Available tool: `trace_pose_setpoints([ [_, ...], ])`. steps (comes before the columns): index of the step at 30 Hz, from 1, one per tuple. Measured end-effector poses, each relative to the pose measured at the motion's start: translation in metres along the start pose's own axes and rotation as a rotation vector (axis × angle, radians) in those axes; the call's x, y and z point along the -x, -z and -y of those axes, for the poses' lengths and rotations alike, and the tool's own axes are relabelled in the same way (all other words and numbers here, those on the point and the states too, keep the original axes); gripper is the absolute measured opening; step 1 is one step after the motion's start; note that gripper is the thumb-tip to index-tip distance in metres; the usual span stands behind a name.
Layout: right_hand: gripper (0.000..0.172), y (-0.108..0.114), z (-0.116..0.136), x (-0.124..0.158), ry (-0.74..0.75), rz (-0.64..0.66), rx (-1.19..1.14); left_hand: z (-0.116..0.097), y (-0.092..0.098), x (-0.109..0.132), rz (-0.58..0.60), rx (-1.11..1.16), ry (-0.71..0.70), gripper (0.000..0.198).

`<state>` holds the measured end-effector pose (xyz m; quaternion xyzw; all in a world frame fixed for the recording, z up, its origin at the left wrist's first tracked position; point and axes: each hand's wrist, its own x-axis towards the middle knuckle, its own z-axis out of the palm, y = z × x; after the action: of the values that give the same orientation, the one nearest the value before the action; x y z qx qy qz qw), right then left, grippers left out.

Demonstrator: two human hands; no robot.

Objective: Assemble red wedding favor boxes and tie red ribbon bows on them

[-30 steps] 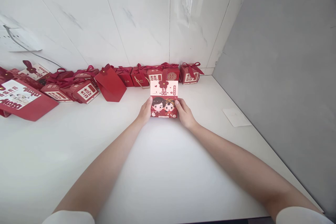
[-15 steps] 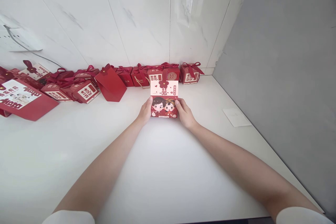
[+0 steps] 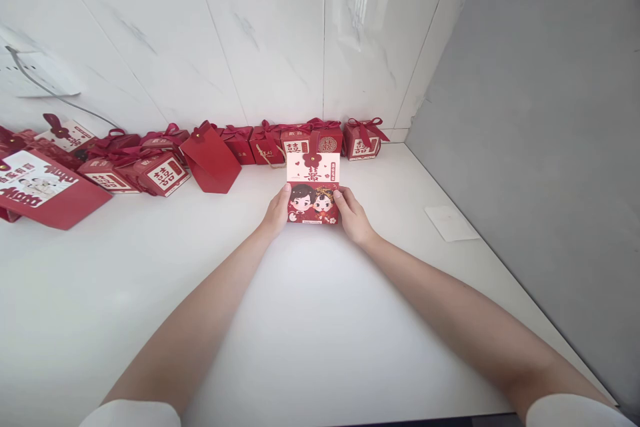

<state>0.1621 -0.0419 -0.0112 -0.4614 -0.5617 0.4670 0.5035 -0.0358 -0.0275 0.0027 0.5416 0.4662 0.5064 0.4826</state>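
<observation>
The red-and-pink cardboard gift box [image 3: 313, 180] lies squarely between the left hand [image 3: 276, 212] and right hand [image 3: 353, 215]. Its long axis points away toward the wall, and the fingers of each hand are closed on its near side edges.

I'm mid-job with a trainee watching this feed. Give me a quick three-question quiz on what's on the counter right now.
1. True or false: the left hand and the right hand both grip the pink-and-red box.
2. Pick one: on the counter, the white paper square lies A) to the right of the held box, B) under the held box, C) on top of the ribboned boxes.
3. Short answer: which is nearer the person, the pink-and-red box or the row of ribboned red boxes along the tiled wall?

Key: 1 true. 2 A. 3 the pink-and-red box.
</observation>
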Motion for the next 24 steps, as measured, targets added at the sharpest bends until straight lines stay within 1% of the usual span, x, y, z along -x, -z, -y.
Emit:
trace_pose_setpoints([
  [5,0.053,-0.001,0.004,0.005,0.019,0.023,-0.002,-0.001,0.001,-0.003,0.006,0.027,0.006,0.071],
  [6,0.058,-0.001,0.006,0.007,0.048,0.047,0.001,0.0,0.002,-0.005,-0.01,0.038,0.017,0.071],
  [7,0.068,-0.002,0.007,0.01,0.094,0.077,0.011,0.001,0.003,-0.007,-0.038,0.048,0.027,0.071],
  [9,0.093,-0.004,0.008,0.014,0.225,0.132,0.063,0.004,0.006,-0.011,-0.116,0.057,0.031,0.071],
  [10,0.098,-0.005,0.009,0.016,0.29,0.146,0.1,0.006,0.007,-0.013,-0.158,0.055,0.017,0.069],
  [11,0.097,-0.006,0.009,0.017,0.344,0.147,0.138,0.007,0.008,-0.014,-0.191,0.049,-0.003,0.066],
  [12,0.09,-0.006,0.009,0.018,0.384,0.14,0.172,0.008,0.008,-0.014,-0.211,0.037,-0.024,0.064],
  [14,0.072,-0.006,0.009,0.018,0.423,0.103,0.215,0.008,0.007,-0.012,-0.213,0.01,-0.059,0.065],
  [16,0.066,-0.005,0.01,0.017,0.442,0.052,0.248,0.006,0.004,-0.008,-0.156,-0.014,-0.084,0.062],
  [18,0.066,-0.004,0.012,0.017,0.473,0.026,0.288,0.002,0.0,-0.003,-0.067,-0.021,-0.104,0.058],
  [19,0.066,-0.003,0.013,0.017,0.495,0.03,0.31,0.0,-0.002,-0.001,-0.02,-0.013,-0.112,0.061],
  [22,0.061,-0.001,0.015,0.019,0.542,0.088,0.354,-0.005,-0.003,0.004,0.11,0.06,-0.134,0.072],
  [24,0.064,0.0,0.017,0.02,0.522,0.145,0.341,-0.007,-0.002,0.006,0.175,0.107,-0.145,0.071],
])
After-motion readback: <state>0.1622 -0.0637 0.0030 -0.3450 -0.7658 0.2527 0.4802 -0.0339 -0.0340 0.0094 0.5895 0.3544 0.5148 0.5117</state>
